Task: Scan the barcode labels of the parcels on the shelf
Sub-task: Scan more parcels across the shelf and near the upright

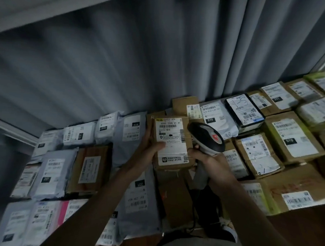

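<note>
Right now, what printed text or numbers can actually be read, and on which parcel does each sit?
"5020 1098 41 41": label of the cardboard box held by the left hand.
"010": black tag on the white mailer.
"010": brown box at right.
"231": grey mailer at left.
All other labels are too blurred to read.

shelf (293, 235) packed edge-to-edge with parcels (297, 136) | open air above | curtain (124, 54) behind

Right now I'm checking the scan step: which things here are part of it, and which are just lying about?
In use: scanner in the right hand; brown box held by the left hand.

Lying about: grey curtain; black box; grey bags.
</note>
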